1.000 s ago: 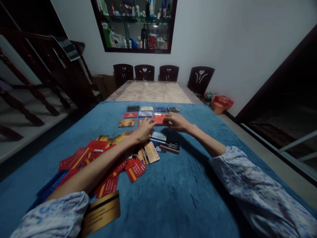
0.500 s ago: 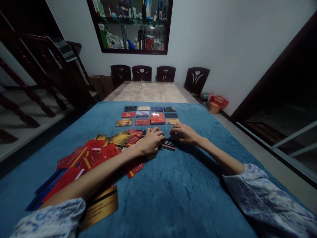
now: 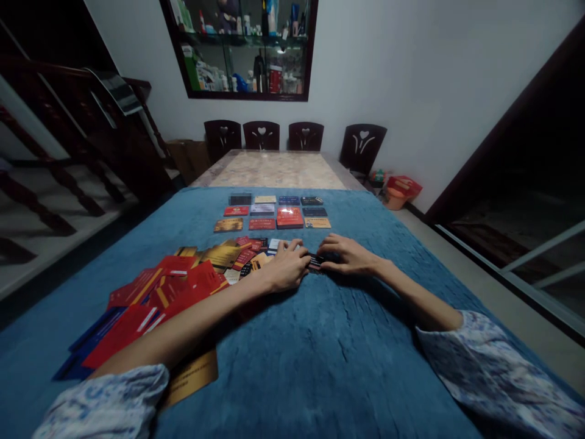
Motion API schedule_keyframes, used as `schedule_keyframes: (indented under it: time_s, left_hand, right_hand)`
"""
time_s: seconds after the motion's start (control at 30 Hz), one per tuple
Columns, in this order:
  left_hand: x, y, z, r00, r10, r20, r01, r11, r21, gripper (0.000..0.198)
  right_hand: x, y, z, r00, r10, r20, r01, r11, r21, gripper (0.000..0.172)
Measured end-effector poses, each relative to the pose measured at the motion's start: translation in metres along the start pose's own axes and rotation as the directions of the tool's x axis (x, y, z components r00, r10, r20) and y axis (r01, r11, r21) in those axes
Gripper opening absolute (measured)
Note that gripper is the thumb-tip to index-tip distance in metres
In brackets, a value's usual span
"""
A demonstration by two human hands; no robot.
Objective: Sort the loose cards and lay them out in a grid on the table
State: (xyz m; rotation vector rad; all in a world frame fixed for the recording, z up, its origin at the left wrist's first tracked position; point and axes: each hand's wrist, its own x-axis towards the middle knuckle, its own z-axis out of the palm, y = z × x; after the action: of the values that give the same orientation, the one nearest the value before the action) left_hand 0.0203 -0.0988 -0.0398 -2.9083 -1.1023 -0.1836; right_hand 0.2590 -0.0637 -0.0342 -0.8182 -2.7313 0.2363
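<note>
A black card (image 3: 315,262) with pale print lies between my two hands. My left hand (image 3: 289,267) is curled over its left end, and my right hand (image 3: 346,255) pinches its right end between thumb and fingers. Left of my left hand spreads a loose heap of cards: red cards (image 3: 189,292), gold cards (image 3: 220,256) and blue cards (image 3: 94,335). Part of the heap is hidden under my left forearm. Beyond my hands the cards stand in rows, among them a thick red stack (image 3: 289,217), a gold card (image 3: 228,225) and a yellow card (image 3: 317,223).
A blue cloth (image 3: 283,366) covers the near part of the table; the far part is bare stone-patterned top (image 3: 274,167). Dark chairs (image 3: 261,135) stand behind it. A stair railing (image 3: 59,140) is at the left, and an orange bucket (image 3: 397,196) sits on the floor at the right.
My right hand has moved down and left onto the black card's right end. My left hand has shifted slightly right and down, uncovering a white card and a yellow-orange card beside it.
</note>
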Motion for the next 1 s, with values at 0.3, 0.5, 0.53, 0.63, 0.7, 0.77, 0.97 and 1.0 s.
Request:
schedule_keyframes:
  time_s: [0.3,0.5,0.53,0.63,0.7,0.77,0.97,1.0]
  left_hand:
    - [0.008,0.013,0.003,0.996,-0.091,0.001,0.091,0.996,-0.007,0.03]
    - [0.006,0.006,0.003,0.993,-0.116,-0.009,0.115,0.992,-0.048,0.032]
    - [0.006,0.005,0.003,0.993,-0.114,-0.016,0.113,0.992,-0.055,0.032]
    - [0.006,0.004,0.0,0.995,-0.102,-0.02,0.1,0.992,-0.082,0.03]
    - [0.006,0.004,0.0,0.995,-0.096,-0.017,0.094,0.991,-0.099,0.027]
    - [0.006,0.005,-0.001,0.995,-0.094,-0.016,0.092,0.989,-0.117,0.024]
    - [0.006,0.008,-0.004,0.996,-0.086,-0.021,0.082,0.984,-0.158,0.025]
    - [0.006,0.008,-0.004,0.996,-0.086,-0.02,0.081,0.984,-0.16,0.025]
  right_hand:
    - [0.0,0.001,-0.002,0.995,0.042,0.09,-0.046,0.998,0.039,0.047]
    - [0.003,-0.011,-0.004,0.991,0.076,0.107,-0.078,0.997,0.01,0.035]
    - [0.003,-0.013,-0.004,0.991,0.076,0.109,-0.077,0.997,0.005,0.034]
    - [0.003,-0.013,-0.005,0.991,0.067,0.112,-0.068,0.998,0.003,0.033]
    - [0.002,-0.009,-0.006,0.992,0.053,0.114,-0.055,0.998,0.017,0.034]
    - [0.001,-0.005,-0.007,0.992,0.039,0.122,-0.043,0.998,0.034,0.038]
    - [-0.001,-0.003,-0.014,0.984,0.054,0.169,-0.061,0.997,0.037,0.044]
    - [-0.001,-0.004,-0.016,0.984,0.053,0.17,-0.061,0.997,0.037,0.043]
